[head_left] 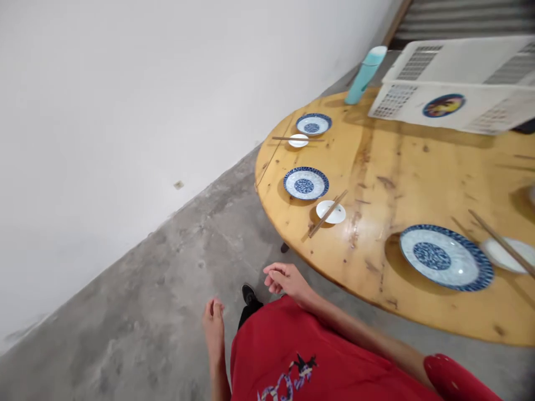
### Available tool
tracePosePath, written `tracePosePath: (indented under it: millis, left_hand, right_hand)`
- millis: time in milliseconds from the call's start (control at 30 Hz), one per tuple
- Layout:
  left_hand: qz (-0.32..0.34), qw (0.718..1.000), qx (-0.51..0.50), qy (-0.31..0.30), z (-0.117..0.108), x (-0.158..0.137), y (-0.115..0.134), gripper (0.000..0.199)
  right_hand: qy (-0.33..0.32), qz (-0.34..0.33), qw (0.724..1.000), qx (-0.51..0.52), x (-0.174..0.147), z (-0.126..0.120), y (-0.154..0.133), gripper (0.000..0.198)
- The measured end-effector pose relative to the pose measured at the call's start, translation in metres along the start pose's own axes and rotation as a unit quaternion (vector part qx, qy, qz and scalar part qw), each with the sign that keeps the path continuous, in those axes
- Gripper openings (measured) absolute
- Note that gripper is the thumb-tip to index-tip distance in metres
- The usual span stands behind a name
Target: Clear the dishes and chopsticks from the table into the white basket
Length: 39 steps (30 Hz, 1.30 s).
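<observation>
My left hand (pixel 214 316) hangs over the grey floor beside my red shirt, touching nothing. Its fingers are loosely bent and empty, partly hidden behind the thumb side. In front of my waist, near the table's edge, is my right hand (pixel 286 280), relaxed with half-bent fingers and nothing in it. The nearest setting on the wooden table (pixel 401 184) is a blue-rimmed plate (pixel 304 184) with a small white dish (pixel 336 214) beside it. A pair of chopsticks (pixel 317 227) rests across that dish.
Farther back stand another patterned plate (pixel 313 123) and a small dish (pixel 298 143) with chopsticks. A larger-looking plate (pixel 447 257) and a white dish (pixel 505 256) are at right. Behind are a turquoise bottle (pixel 363 78) and white plastic basket (pixel 447 100). A white wall (pixel 146 111) borders the left.
</observation>
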<state>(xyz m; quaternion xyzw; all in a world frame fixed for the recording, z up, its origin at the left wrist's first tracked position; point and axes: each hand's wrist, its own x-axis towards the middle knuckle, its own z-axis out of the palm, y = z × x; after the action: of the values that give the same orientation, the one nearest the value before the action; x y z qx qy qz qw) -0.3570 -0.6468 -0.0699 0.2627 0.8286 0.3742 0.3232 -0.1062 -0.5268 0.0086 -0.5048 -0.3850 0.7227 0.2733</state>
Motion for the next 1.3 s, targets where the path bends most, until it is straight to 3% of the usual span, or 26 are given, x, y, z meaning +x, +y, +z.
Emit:
tracePosePath:
  millis: [167,300,533,667,800,967,1100,1300]
  left_hand:
    - [0.075,0.993,0.011,-0.095,-0.007,0.099,0.058,0.051]
    - [0.125,0.977,0.013,-0.174,0.025,0.146,0.104,0.050]
    - [0.157,0.942,0.013,-0.297,0.107,0.182,0.174,0.050]
    - [0.168,0.926,0.075,-0.329,0.131,0.225,0.200,0.048]
    - [0.165,0.928,0.115,-0.313,0.150,0.286,0.234,0.047]
    - [0.223,0.914,0.132,-0.312,0.193,0.333,0.318,0.046]
    - [0.266,0.898,0.115,-0.332,0.238,0.342,0.395,0.051]
    - [0.321,0.855,0.072,-0.400,0.332,0.364,0.498,0.040]
  right_hand:
    - [0.162,-0.017,0.979,0.126,0.032,0.015,-0.018,0.042]
    - [0.282,-0.019,0.931,0.232,0.062,0.007,-0.035,0.032]
    - [0.428,-0.070,0.839,0.329,0.146,-0.048,-0.056,0.018]
    - [0.483,-0.081,0.793,0.362,0.193,-0.081,-0.055,0.017]
    - [0.512,-0.089,0.755,0.399,0.230,-0.101,-0.056,0.016]
    - [0.568,-0.066,0.695,0.435,0.261,-0.113,-0.062,0.013]
    - [0.590,-0.056,0.680,0.432,0.271,-0.113,-0.062,0.019]
    - [0.611,-0.059,0.632,0.473,0.284,-0.108,-0.079,0.031]
